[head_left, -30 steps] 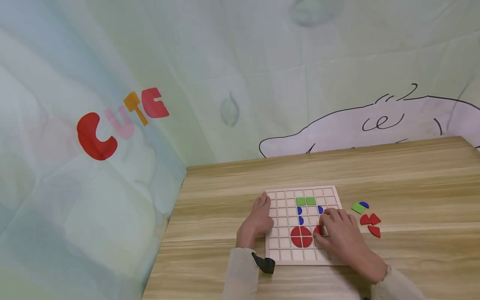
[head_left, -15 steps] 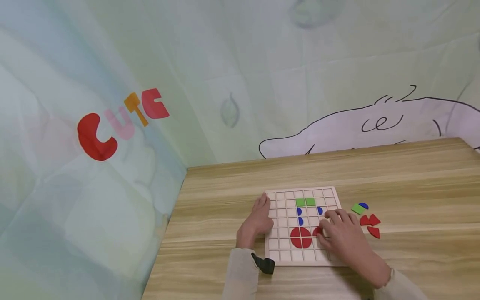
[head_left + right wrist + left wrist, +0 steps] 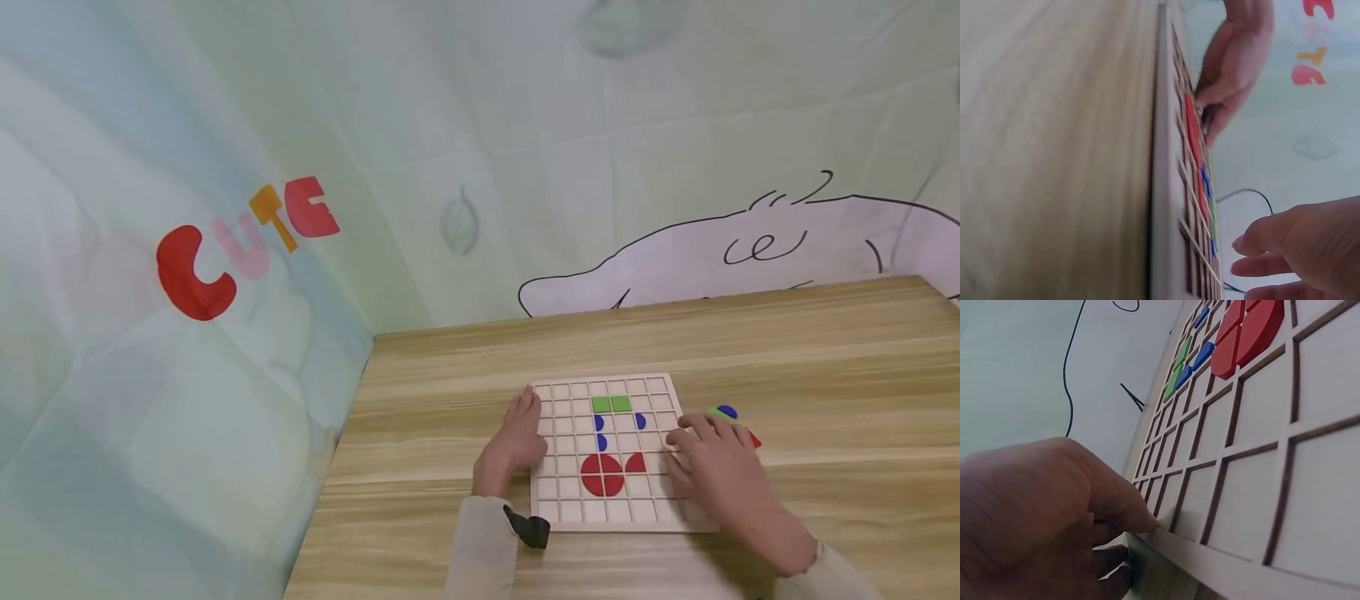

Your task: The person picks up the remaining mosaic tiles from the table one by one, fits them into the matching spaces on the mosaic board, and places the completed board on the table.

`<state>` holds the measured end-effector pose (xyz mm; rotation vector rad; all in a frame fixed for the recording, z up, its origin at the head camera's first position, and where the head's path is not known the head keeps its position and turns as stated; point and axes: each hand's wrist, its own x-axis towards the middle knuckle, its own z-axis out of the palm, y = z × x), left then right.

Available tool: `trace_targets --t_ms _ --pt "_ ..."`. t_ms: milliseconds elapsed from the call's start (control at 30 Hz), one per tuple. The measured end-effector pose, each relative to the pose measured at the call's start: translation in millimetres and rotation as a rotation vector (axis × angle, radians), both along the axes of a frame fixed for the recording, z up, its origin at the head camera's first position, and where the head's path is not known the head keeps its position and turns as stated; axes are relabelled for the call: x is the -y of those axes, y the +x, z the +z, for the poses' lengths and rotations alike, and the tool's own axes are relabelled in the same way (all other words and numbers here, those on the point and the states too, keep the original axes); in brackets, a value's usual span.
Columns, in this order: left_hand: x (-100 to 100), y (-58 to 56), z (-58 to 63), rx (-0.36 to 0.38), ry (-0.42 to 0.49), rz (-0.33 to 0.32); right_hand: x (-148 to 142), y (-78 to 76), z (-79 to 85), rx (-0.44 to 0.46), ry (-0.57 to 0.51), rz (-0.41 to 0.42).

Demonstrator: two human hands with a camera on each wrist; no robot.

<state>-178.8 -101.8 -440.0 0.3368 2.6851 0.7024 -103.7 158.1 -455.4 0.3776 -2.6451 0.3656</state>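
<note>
Pale printed cloth (image 3: 450,100) bearing four coloured letters (image 3: 176,262) encloses two sides of a wood-grain tabletop (image 3: 420,400). Toward the near side of the top lies a square, gridded mosaic board (image 3: 592,527), flat, seven cells by seven. The left hand (image 3: 517,437) lies along its left edge, thumb on the rim and the other fingers pressed near one another against the outer side, presumably to keep the frame from sliding; whether any fingertip reaches beneath cannot be told. Over the opposite edge is the right hand (image 3: 723,467), its fingers bent and somewhat spread, thumb apart from them, with no piece visible in its grasp; its contact with the board is uncertain.

Pieces on the board number ten: two green squares (image 3: 602,404) side by side, three blue half-discs (image 3: 598,422), four red quarter-circles (image 3: 593,483) with their corners together, apparently so as to complete a disc, and one lone red quarter-circle (image 3: 636,462) to their right. Beyond the right hand, one blue half-disc (image 3: 727,412), part of a green piece (image 3: 715,412) and part of a red piece (image 3: 754,439) show on the tabletop; the hand may conceal others.
</note>
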Motion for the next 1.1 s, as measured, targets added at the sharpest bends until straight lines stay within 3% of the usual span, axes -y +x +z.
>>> trace_targets --t_ms 233,500,633,1100 --pt "-0.6 0.8 1.7 0.006 0.007 0.006 -27.0 0.6 6.5 0.037 -0.051 -0.061" --pt "-1.3 1.0 0.5 0.012 0.004 0.008 -52.6 1.3 -3.5 0.131 -0.110 -0.118" --pt "-1.1 0.3 -1.3 0.013 -0.004 0.008 -58.2 -0.8 -6.7 0.175 -0.103 -0.152" --pt "-0.9 1.2 -1.5 0.013 0.002 0.019 -62.9 -6.5 -9.0 0.191 -0.107 -0.168"
